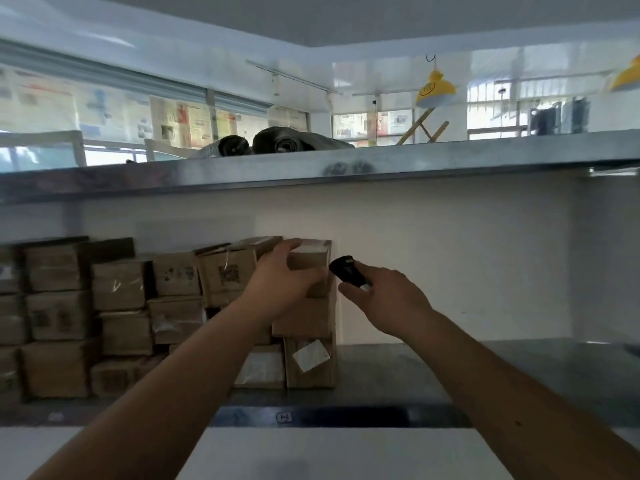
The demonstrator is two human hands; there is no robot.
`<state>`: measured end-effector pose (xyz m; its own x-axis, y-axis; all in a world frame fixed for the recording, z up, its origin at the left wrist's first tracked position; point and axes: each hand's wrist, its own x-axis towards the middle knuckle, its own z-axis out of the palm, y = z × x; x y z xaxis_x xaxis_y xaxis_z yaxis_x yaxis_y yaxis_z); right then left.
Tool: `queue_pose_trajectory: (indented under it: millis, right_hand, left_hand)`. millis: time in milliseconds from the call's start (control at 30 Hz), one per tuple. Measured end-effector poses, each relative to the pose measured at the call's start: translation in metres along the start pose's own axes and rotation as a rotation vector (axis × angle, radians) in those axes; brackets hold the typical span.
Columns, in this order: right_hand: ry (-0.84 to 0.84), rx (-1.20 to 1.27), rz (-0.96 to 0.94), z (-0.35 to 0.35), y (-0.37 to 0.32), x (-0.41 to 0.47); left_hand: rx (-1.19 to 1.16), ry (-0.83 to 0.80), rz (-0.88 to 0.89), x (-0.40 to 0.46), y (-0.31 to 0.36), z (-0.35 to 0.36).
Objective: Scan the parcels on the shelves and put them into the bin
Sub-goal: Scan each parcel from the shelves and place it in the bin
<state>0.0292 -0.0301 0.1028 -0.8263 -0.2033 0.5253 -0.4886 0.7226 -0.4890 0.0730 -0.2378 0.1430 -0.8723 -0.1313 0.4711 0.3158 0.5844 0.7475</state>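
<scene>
Grey metal shelf [519,372], white wall [450,254].

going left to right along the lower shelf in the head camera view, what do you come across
Stacked cardboard parcels → left hand gripping the top parcel at the stack's right end → black scanner held in the right hand → bare metal shelf.

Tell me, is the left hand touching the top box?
Touching. The head view shows the left hand laid on the top box, fingers curled over its upper edge.
</scene>
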Motion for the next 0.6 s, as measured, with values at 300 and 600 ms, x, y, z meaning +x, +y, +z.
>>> queue_pose_trajectory:
  millis: [300,600]
  right_hand:
    - [0.042,-0.008,-0.003,0.005,-0.007,0.007]
    - [0.178,-0.030,0.083,-0.021,-0.027,-0.031]
  left_hand:
    - [-0.181,-0.017,-0.043,0.019,0.007,-0.006]
    - [-0.403,0.055,0.149,-0.005,0.017,-0.008]
